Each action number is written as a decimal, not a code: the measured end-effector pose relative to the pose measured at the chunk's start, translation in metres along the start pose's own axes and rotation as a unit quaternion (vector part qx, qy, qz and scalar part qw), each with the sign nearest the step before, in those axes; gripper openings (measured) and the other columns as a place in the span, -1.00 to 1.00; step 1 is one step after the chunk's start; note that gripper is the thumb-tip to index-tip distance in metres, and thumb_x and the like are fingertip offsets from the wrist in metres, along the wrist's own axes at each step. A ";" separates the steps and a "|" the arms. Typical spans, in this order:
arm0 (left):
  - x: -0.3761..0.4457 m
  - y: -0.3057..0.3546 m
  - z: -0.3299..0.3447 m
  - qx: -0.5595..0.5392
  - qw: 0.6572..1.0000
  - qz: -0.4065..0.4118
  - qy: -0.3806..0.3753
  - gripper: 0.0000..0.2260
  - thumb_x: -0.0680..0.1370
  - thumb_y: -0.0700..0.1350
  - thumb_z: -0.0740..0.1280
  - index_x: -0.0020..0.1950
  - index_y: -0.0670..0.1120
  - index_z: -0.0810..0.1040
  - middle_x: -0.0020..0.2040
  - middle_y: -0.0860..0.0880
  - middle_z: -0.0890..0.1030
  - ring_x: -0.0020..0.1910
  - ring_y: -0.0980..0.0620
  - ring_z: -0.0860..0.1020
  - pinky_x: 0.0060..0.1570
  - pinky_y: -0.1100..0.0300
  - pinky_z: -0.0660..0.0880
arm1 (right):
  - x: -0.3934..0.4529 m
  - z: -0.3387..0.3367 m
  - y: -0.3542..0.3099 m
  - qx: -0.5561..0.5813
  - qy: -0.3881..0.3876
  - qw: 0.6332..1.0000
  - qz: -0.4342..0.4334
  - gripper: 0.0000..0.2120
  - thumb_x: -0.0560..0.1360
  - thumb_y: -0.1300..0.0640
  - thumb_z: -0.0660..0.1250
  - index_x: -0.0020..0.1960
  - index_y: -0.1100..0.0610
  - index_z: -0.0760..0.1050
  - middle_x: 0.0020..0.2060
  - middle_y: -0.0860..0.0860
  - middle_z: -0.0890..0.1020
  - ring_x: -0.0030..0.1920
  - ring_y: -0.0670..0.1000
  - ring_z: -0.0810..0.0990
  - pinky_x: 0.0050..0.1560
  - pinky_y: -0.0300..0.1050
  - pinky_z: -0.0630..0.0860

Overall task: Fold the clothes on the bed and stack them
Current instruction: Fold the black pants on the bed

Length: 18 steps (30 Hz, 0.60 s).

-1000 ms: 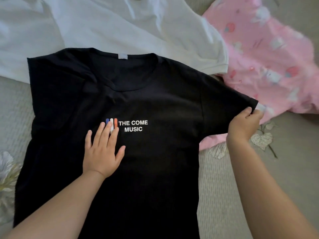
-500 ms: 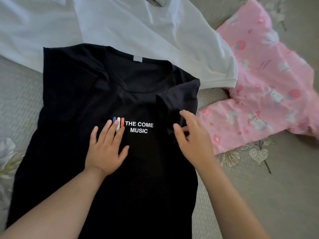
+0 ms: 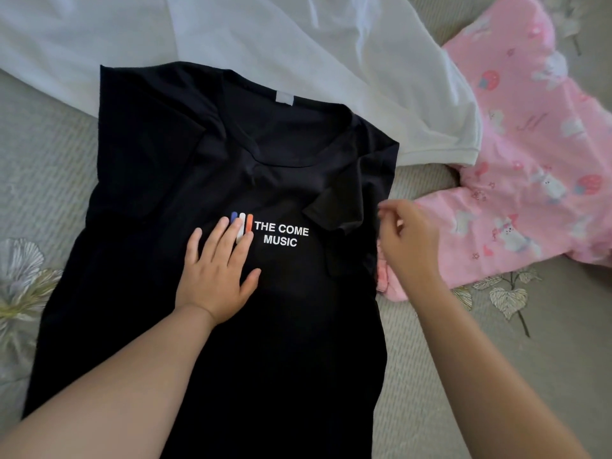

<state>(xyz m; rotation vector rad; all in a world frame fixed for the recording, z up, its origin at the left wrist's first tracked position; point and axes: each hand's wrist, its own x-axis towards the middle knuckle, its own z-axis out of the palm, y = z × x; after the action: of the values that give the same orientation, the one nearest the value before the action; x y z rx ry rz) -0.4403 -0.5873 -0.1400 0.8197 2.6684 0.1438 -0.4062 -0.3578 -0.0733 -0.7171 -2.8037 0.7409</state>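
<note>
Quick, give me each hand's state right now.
Left hand: open, flat on the black shirt.
Right hand: fingers loosely curled beside the folded sleeve, holding nothing.

Black tee (image 3: pixel 172 180), white text, blue-white-orange bars. White tee (image 3: pixel 298 48). Pink garment (image 3: pixel 530 167), bunny and strawberry print. Grey ribbed bed (image 3: pixel 430 376), pale leaf and flower print.

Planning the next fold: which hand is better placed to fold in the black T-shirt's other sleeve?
Probably left: the left hand lies flat on the black printed T-shirt, nearer that unfolded sleeve; the right hand hovers at the opposite edge.
</note>
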 end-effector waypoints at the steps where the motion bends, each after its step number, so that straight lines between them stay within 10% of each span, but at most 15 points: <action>1: 0.000 0.000 0.001 0.001 1.000 0.001 0.002 -0.45 0.43 0.08 0.05 0.21 -0.25 0.51 0.26 -0.24 0.49 0.23 -0.22 0.48 0.19 -0.22 0.30 | 0.012 -0.001 0.003 -0.012 0.014 1.000 0.010 -0.79 0.40 0.47 0.19 -0.06 0.38 0.56 -0.18 0.25 0.63 -0.11 0.20 0.57 -0.12 -0.30 0.31; 9: 0.002 -0.002 0.003 0.001 1.000 0.001 0.008 -0.45 0.42 0.08 0.06 0.18 -0.26 0.54 0.25 -0.23 0.51 0.21 -0.22 0.49 0.18 -0.21 0.26 | 0.087 0.019 0.022 -0.233 -0.198 0.950 -0.063 -0.60 0.54 0.16 0.16 0.38 0.14 0.31 0.29 0.06 0.44 0.32 0.15 0.25 0.24 0.01 0.19; 18: 0.003 -0.001 0.000 0.013 1.000 -0.003 -0.012 -0.44 0.41 0.08 0.06 0.18 -0.26 0.54 0.23 -0.23 0.52 0.21 -0.22 0.50 0.18 -0.21 0.25 | 0.119 0.001 0.034 -0.323 -0.103 0.940 0.028 -0.77 0.43 0.27 0.15 -0.08 0.24 0.58 -0.10 0.20 0.59 0.10 0.21 0.38 0.10 0.01 0.21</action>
<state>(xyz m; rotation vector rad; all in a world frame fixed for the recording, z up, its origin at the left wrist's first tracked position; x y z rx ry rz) -0.4435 -0.5866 -0.1409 0.8170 2.6553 0.0971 -0.4966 -0.2738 -0.0881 -0.8471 -3.2476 -0.1462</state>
